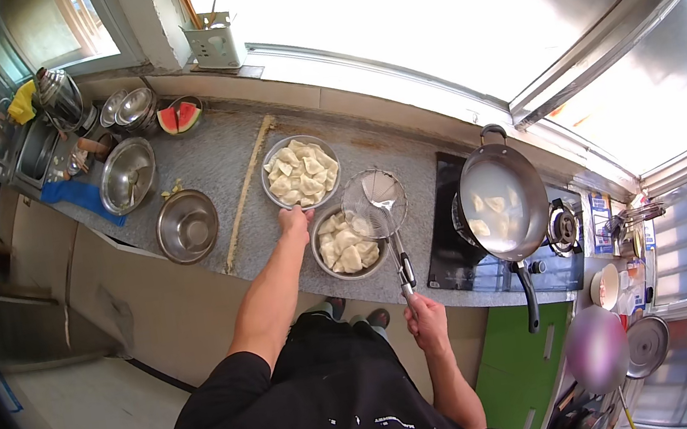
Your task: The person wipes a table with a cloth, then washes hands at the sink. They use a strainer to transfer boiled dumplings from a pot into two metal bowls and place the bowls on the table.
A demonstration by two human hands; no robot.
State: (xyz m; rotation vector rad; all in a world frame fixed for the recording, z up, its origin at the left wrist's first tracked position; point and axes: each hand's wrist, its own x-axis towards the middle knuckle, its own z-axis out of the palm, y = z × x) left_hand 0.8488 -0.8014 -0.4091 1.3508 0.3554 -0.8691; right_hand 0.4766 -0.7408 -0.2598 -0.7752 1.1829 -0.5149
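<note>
My left hand [297, 222] grips the near rim of a metal bowl of dumplings [303, 171] on the counter. Just nearer to me stands a second metal bowl [323, 269], holding dumplings [347, 247] too. In my right hand [427, 319] is the handle of a wire-mesh skimmer [375, 203]. Its round basket hangs over the right edge of the second bowl. A metal turner with a black-and-grey handle [407, 269] lines up with the skimmer; whether my hand holds it as well, I cannot tell.
On the right, a wok [465, 164] holds cloudy water and several dumplings [495, 204] on a black gas hob [444, 253]; its handle [531, 306] juts over the counter's front. Leftward stand an empty steel bowl [187, 226], a larger basin [127, 176] and watermelon slices [179, 117].
</note>
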